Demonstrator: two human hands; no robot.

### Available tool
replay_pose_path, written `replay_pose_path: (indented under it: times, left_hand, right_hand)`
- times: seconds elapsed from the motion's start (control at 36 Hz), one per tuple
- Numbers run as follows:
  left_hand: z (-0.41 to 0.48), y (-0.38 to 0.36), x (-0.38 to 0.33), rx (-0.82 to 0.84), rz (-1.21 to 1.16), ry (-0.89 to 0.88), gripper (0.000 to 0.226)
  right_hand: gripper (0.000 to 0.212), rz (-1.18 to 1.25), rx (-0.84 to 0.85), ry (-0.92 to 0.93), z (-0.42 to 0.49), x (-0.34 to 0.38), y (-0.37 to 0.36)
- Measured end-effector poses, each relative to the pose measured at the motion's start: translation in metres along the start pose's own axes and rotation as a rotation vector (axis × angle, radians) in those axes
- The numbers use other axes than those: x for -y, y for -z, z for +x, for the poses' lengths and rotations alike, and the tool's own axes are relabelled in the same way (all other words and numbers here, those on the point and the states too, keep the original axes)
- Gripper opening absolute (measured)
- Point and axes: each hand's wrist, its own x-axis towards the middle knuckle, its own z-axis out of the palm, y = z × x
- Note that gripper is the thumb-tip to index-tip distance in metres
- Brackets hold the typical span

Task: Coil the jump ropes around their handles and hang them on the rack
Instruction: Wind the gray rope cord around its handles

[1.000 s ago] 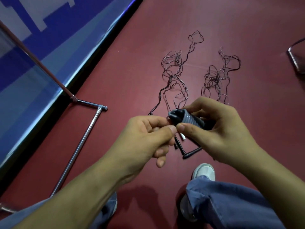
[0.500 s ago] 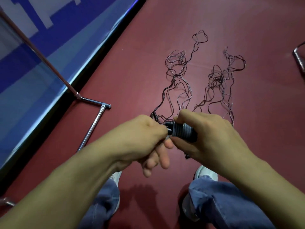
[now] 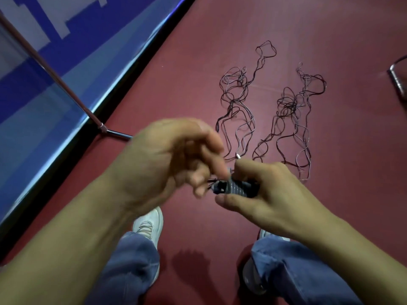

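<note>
My right hand (image 3: pixel 268 194) grips the black jump-rope handles (image 3: pixel 233 187), which carry several turns of thin rope around them. My left hand (image 3: pixel 176 159), blurred by motion, pinches the thin dark rope just left of the handles, fingertips curled near the handle tip. Two loose tangles of thin rope lie on the red floor beyond the hands: a left tangle (image 3: pixel 237 102) and a right tangle (image 3: pixel 295 115). Strands from them run down toward the handles. The rest of the handles is hidden inside my right palm.
A chrome rack (image 3: pixel 66 89) slants across the left, its foot bar partly behind my left hand. A blue padded wall with a black base borders the floor at left. Another metal frame (image 3: pixel 396 78) shows at the right edge. My shoes and jeans are below.
My left hand has lifted up and over the handles in a winding motion and is now blurred. The handles have dropped slightly lower in view. The camera tilted a little.
</note>
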Motion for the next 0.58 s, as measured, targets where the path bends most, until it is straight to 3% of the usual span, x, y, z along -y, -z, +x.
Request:
replay_pose_path:
  times: [0.08, 0.17, 0.22, 0.28, 0.42, 0.5, 0.58]
  left_hand:
    - [-0.004, 0.005, -0.002, -0.094, 0.460, -0.298, 0.027]
    - [-0.006, 0.003, 0.002, 0.073, 0.662, -0.308, 0.028]
    - [-0.003, -0.001, 0.009, 0.107, 0.726, -0.249, 0.026]
    - [0.001, -0.003, 0.016, 0.083, 0.709, -0.207, 0.021]
    - [0.007, -0.001, 0.021, -0.001, 0.671, -0.132, 0.003]
    - [0.009, -0.002, 0.023, -0.021, 0.607, -0.057, 0.011]
    - [0.010, -0.002, 0.024, -0.028, 0.421, 0.025, 0.019]
  right_hand:
    - [0.043, 0.369, 0.142, -0.096, 0.004, -0.002, 0.004]
    - [0.044, 0.588, 0.255, -0.111, 0.010, -0.001, 0.012]
    - [0.030, 0.651, 0.315, -0.078, 0.011, 0.001, 0.016]
    - [0.025, 0.658, 0.365, -0.061, 0.011, 0.002, 0.018]
    - [0.043, 0.695, 0.355, -0.081, 0.008, 0.000, 0.015]
    - [0.041, 0.774, 0.331, -0.034, 0.006, 0.001, 0.014]
    - [0.026, 0.830, 0.288, 0.028, 0.004, 0.002, 0.013]
